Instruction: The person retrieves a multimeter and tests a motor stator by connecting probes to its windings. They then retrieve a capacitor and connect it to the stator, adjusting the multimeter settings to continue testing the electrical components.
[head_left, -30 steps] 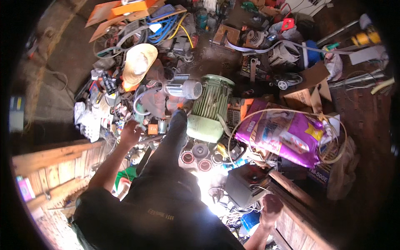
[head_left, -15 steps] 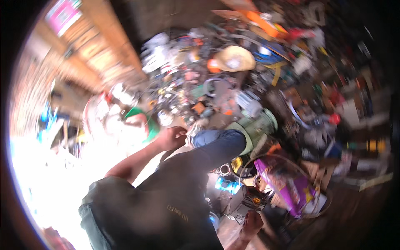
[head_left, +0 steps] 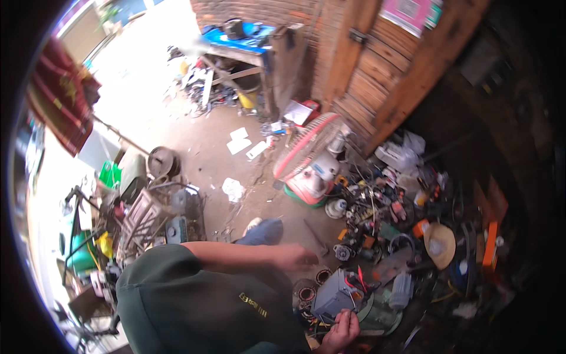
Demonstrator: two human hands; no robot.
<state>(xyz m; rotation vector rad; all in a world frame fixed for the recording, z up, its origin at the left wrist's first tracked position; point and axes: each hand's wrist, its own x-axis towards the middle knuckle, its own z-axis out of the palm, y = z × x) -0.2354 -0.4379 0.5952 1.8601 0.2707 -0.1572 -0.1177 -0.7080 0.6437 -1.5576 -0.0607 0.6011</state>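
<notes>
My left hand (head_left: pixel 298 258) is blurred, stretched out over the floor near two ring-shaped metal parts (head_left: pixel 306 293); its fingers are too smeared to read. My right hand (head_left: pixel 343 327) is closed at the lower edge of a grey box-shaped device (head_left: pixel 331 298) with red and black wires; whatever its fingers hold is unclear. Behind that device, partly hidden, lies a green motor (head_left: pixel 383 318), with a grey cylindrical part (head_left: pixel 400 290) beside it. Above my left hand stands a pink fan (head_left: pixel 306 153), and a straw hat (head_left: pixel 439 246) rests among small parts to the right.
A table with a blue top (head_left: pixel 239 41) stands by the brick wall, beside a wooden door (head_left: pixel 368 74). A pile of frames and machinery (head_left: pixel 141 218) is at left, with a red patterned cloth (head_left: pixel 62 100) above it. A bright opening is at upper left; loose paper litters the floor.
The view has swung sharply to the left, bringing the doorway, table and fan into view. My left arm now stretches rightward across the picture; the motor and grey device appear lower.
</notes>
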